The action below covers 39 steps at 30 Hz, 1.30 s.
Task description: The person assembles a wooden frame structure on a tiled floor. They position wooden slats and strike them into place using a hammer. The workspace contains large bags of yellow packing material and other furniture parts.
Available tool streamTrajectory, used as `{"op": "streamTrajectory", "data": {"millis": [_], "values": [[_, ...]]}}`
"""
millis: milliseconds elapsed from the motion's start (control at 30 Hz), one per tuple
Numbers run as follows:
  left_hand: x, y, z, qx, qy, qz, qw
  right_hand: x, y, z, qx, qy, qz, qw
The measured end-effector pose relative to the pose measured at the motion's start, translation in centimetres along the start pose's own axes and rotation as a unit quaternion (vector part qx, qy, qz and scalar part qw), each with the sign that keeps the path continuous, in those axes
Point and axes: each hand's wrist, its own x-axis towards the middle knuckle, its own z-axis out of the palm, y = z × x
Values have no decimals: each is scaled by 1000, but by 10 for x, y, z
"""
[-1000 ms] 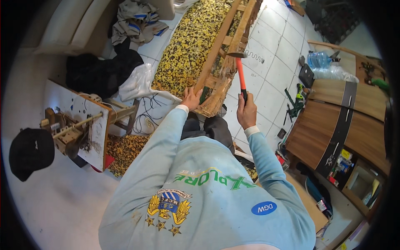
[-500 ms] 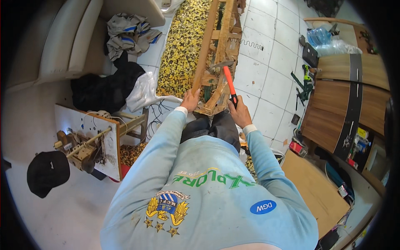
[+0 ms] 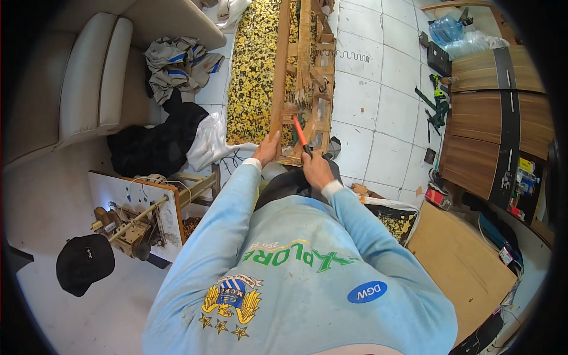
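Note:
A long, battered wooden frame (image 3: 277,71) with splintered slats stretches away from me. My left hand (image 3: 268,149) is closed on the near end of its left rail. In my right hand (image 3: 318,171) is a hammer (image 3: 300,131), gripped by the black end of its orange-red handle. The handle tilts up and left over the inside of the frame's near end. Its head is blurred among the slats, so whether it touches the wood cannot be seen. A zigzag spring (image 3: 352,56) sticks out from the frame's right side.
Yellow-and-black foam (image 3: 251,77) lies along the frame's left. At left are a sewing machine on a tilted board (image 3: 171,207), a black cap (image 3: 86,265), black cloth (image 3: 154,133) and a sofa (image 3: 89,77). Wooden drawers (image 3: 473,148) and a cardboard sheet (image 3: 461,263) are at right.
My right hand has moved left, and the hammer has swung down from above the slats into the frame's near end. My left hand still holds the rail. The whole view has shifted slightly.

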Motion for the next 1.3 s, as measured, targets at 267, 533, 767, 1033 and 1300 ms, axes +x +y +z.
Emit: {"op": "streamTrajectory", "data": {"millis": [267, 533, 767, 1033, 1300], "values": [[6, -8, 1, 16, 3, -45, 999, 3, -39, -11, 159, 91, -42, 982], [9, -15, -3, 49, 18, -31, 998, -1, -34, -1, 151, 182, -99, 967], [5, -2, -3, 7, 5, 5, 1000, 11, 0, 34, 203, -142, 136, 959], [-13, 29, 6, 118, 76, 8, 990, -3, 17, 38, 362, -14, 205, 909], [-15, 100, 9, 532, 188, 265, 782, -15, -41, -20, 544, 7, 120, 830]]}}
